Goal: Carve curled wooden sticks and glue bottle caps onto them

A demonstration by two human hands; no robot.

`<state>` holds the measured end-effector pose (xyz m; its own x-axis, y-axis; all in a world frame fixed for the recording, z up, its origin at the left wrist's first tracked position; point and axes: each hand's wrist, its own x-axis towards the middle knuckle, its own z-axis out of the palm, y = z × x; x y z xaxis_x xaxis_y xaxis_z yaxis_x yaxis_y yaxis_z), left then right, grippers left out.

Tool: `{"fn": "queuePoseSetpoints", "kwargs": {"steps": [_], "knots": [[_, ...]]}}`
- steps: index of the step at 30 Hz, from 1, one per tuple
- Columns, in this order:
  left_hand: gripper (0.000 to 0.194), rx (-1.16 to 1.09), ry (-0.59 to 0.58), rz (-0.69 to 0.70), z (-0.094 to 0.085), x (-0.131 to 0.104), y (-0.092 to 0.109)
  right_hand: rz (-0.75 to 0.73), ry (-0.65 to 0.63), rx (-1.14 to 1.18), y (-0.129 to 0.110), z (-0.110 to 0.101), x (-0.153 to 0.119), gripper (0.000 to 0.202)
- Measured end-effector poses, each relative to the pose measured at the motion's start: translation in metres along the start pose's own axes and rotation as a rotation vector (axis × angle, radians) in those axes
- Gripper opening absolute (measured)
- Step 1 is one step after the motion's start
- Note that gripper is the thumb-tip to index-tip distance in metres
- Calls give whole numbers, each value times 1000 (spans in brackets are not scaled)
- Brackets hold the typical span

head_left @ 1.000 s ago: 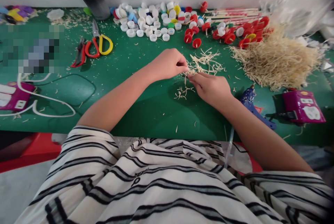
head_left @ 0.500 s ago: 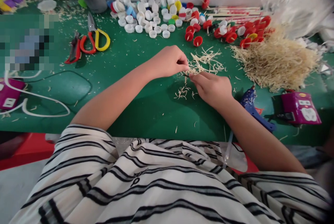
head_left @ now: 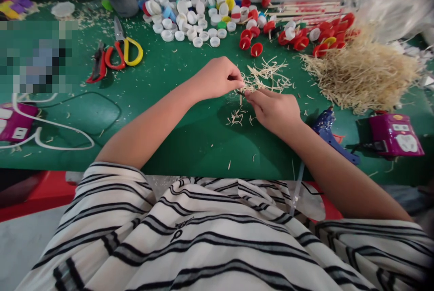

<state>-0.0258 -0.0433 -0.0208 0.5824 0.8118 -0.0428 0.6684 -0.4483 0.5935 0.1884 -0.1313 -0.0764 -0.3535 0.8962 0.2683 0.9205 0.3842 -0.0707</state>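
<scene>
My left hand (head_left: pixel 225 78) is pinched closed above the green table, and what sits between its fingertips is too small to name. Close beside it on the right, my right hand (head_left: pixel 276 107) is closed on a thin dark tool (head_left: pixel 240 93), whose tip points toward the left fingertips. Pale thin strips (head_left: pixel 269 75) lie just behind both hands. Short cut bits (head_left: pixel 236 117) are scattered on the table nearer to me, below the fingertips.
Scissors (head_left: pixel 122 49) and red-handled cutters (head_left: pixel 98 65) lie left. Bottle caps (head_left: pixel 191 18) line the back, with red caps on sticks (head_left: pixel 257 50). A strip pile (head_left: pixel 366 76), blue glue gun (head_left: pixel 327 130) and purple socket box (head_left: pixel 396 135) are right.
Both hands keep nearly the same pose, the fingertips still close together. The view has shifted slightly.
</scene>
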Motion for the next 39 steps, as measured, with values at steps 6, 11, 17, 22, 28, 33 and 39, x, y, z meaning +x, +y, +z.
{"fn": "queuePoseSetpoints", "kwargs": {"steps": [6,11,17,22,28,33,39], "knots": [[18,-21,11,-33,1,-3,-1,-7,-14,15,3,3,-4,41],[15,-24,20,-44,0,-3,-4,-33,-73,-41,5,4,-12,40],[16,-29,12,-30,0,-1,-5,-31,-27,-47,5,5,-11,43],[18,-42,15,-2,3,0,-6,-27,56,-66,3,4,3,43],[15,-31,21,-39,2,2,-11,-7,3,-14,1,6,4,39],[15,-41,5,-67,1,0,-15,-3,-4,36,2,8,2,39],[14,-72,1,-92,1,-1,-15,12,-58,71,4,5,-3,37]]}}
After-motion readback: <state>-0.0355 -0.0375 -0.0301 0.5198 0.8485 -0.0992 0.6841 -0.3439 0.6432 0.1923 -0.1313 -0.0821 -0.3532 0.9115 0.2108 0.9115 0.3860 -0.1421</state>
